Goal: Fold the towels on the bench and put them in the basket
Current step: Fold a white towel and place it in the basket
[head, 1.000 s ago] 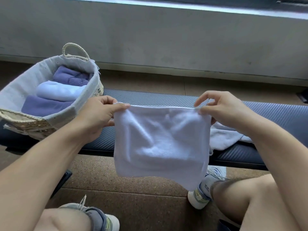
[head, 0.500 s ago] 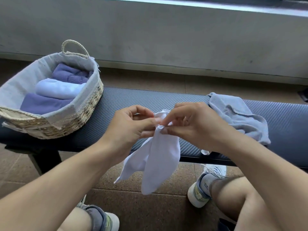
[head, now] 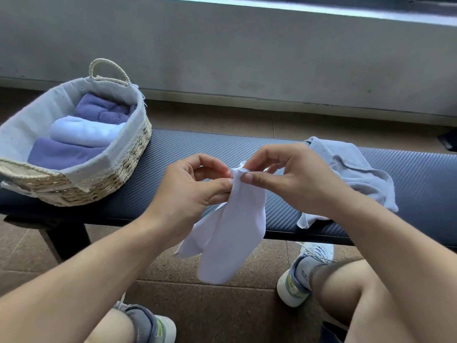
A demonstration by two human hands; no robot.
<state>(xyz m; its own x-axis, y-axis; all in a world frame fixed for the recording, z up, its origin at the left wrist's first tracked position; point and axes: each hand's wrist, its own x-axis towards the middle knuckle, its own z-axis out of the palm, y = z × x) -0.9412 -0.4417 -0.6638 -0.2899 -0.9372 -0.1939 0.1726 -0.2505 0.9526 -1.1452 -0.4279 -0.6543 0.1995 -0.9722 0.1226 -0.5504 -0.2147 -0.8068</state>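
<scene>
Both hands pinch the top edge of the white towel (head: pixel 231 233), held in the air in front of the worktop (head: pixel 197 154). The left hand (head: pixel 190 191) and right hand (head: pixel 289 179) meet at one point, so the two top corners sit together in a shared grip, thumb against fingers on each side. Below the grip the towel hangs in two loose flaps, doubled lengthwise but not yet flat. To fold well, align the corners exactly at the grip before releasing either hand; a mismatch here likely carries through every later fold. Then run one hand down from the grip to smooth the flaps and match the lower corners. Left of the grip, well apart, the basket (head: pixel 128 169) stands on the worktop and holds three folded towels. Right of the grip, behind the right hand, a grey towel (head: pixel 356 169) lies crumpled on the worktop, still unfolded.
</scene>
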